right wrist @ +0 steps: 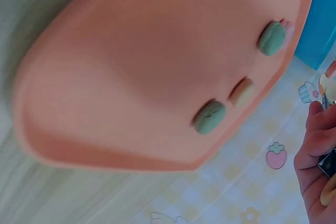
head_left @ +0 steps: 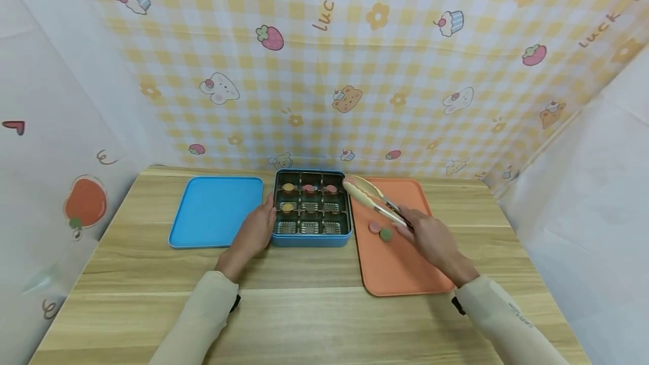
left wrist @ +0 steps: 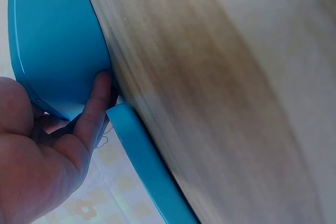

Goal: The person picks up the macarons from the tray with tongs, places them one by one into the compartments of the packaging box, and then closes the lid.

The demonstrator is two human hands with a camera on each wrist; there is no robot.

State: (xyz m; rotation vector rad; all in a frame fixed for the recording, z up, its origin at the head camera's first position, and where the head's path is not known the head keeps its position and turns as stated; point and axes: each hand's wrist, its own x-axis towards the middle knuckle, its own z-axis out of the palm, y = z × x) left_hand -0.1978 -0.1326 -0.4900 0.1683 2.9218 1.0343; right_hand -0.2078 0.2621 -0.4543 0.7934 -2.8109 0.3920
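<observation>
A blue tin (head_left: 311, 240) with a dark compartment insert stands in the middle of the table. Yellow macarons (head_left: 288, 187) and pink macarons (head_left: 309, 188) sit in some compartments. My left hand (head_left: 257, 228) rests against the tin's left side, a finger (left wrist: 97, 100) laid along its wall. In my right hand (head_left: 431, 241) I grip food tongs (head_left: 375, 201), their tips at the tin's upper right edge. Something pinkish shows at the tips, too small to identify. Below the tongs, a pink macaron (head_left: 374, 227) and a green macaron (head_left: 385, 235) lie on the orange tray (head_left: 405, 275).
A blue lid-like tray (head_left: 218, 213) lies left of the tin. The right wrist view shows another green macaron (right wrist: 209, 116) and a pale yellow macaron (right wrist: 242, 92) on the orange tray. A checked cloth (head_left: 314, 72) hangs behind the table.
</observation>
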